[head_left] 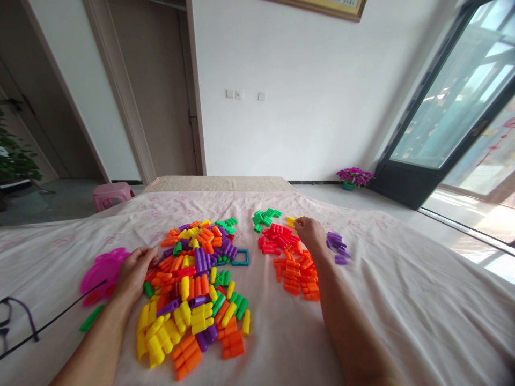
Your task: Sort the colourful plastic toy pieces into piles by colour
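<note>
A large mixed pile of plastic building blocks [197, 273] in yellow, orange, purple, green and red lies left of centre on the cloth. My left hand [137, 266] is at the pile's left edge, fingers curled together; whatever they may hold is hidden. My right hand [311, 233] reaches to the far right, its fingers closed on a yellow building block [291, 221] at the cloth. Around it lie single-colour groups: green blocks [265, 217], red blocks [279, 239], orange blocks [295, 274] and purple blocks [338, 246].
A teal square frame [248, 257] lies beside the pile. Left are a pink plastic piece [104, 268], a green piece [92, 317] and glasses [26, 311]. A floral cloth [382, 300] covers the surface. Beyond stand a pink stool [112, 195] and a flower pot [348, 186].
</note>
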Demonstrator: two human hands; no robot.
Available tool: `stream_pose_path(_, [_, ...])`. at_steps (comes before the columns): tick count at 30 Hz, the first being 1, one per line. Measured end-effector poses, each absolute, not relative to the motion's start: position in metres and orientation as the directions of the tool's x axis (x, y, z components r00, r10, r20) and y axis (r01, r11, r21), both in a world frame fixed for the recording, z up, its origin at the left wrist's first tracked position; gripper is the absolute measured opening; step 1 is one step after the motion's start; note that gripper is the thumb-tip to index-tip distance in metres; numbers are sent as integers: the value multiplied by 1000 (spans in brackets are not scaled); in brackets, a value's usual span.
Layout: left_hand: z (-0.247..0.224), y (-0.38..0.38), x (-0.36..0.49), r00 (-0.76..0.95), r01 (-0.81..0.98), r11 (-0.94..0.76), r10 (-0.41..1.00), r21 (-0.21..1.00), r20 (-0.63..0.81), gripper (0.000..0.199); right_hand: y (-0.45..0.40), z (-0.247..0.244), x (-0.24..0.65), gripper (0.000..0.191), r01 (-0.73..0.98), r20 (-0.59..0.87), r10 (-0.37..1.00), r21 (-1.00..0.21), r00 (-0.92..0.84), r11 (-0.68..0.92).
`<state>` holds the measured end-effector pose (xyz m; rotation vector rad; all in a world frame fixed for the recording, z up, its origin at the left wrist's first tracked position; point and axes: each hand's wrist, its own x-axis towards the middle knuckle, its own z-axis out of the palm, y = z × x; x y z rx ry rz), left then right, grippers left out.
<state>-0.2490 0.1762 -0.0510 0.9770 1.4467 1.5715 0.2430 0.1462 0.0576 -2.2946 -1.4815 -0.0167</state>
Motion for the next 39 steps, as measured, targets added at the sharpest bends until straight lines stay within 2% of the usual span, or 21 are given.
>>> stream_pose_path(4, [-53, 177, -250, -402, -27, -50, 915, 998, 35, 35, 145, 56, 266, 40, 817, 270, 790, -367, 551, -445])
stream_pose_path(7, [-52, 176, -251, -398, -13, -67, 916, 998, 57, 34, 146, 60, 257, 37, 854, 278, 837, -383, 471, -353])
stream_pose_path(9, [-51, 176, -250, -400, 2, -66, 914, 998, 61, 35, 146, 64, 240, 33, 897, 256, 917, -399, 305, -187])
stream_pose_path(12, [-49, 176, -249, -403, 2, -68, 913, 998, 63, 35, 140, 67, 201, 25, 881, 139, 986, -449, -93, 146])
stream_pose_path(14, [-49, 175, -248, -402, -15, -78, 913, 997, 65, 35, 132, 67, 172, 24, 803, 37, 935, -500, -354, 324])
stream_pose_path(16, [-48, 175, -248, -403, -20, -79, 913, 997, 65, 34, 123, 64, 144, 25, 729, -45, 851, -541, -524, 420])
stream_pose_path(18, [-48, 175, -248, -404, -11, -81, 912, 997, 70, 33, 115, 58, 120, 27, 683, -100, 773, -549, -626, 482])
stream_pose_path(21, [-47, 174, -248, -412, -9, -82, 908, 997, 71, 33, 108, 48, 97, 27, 633, -123, 674, -495, -729, 595])
stream_pose_path(25, [-45, 173, -246, -417, -18, -74, 907, 997, 60, 34, 107, 38, 89, 28, 607, -75, 635, -401, -769, 687])
stream_pose_path(31, [-45, 172, -246, -407, -10, -56, 912, 998, 47, 35, 109, 26, 95, 31, 645, -85, 657, -321, -749, 694])
stream_pose_path(35, [-46, 172, -247, -399, -5, -70, 915, 998, 62, 35, 112, 26, 99, 25, 708, -73, 723, -289, -687, 644])
stream_pose_path(39, [-48, 174, -248, -396, -6, -82, 915, 997, 73, 35, 119, 45, 120, 20, 810, -73, 833, -290, -549, 509])
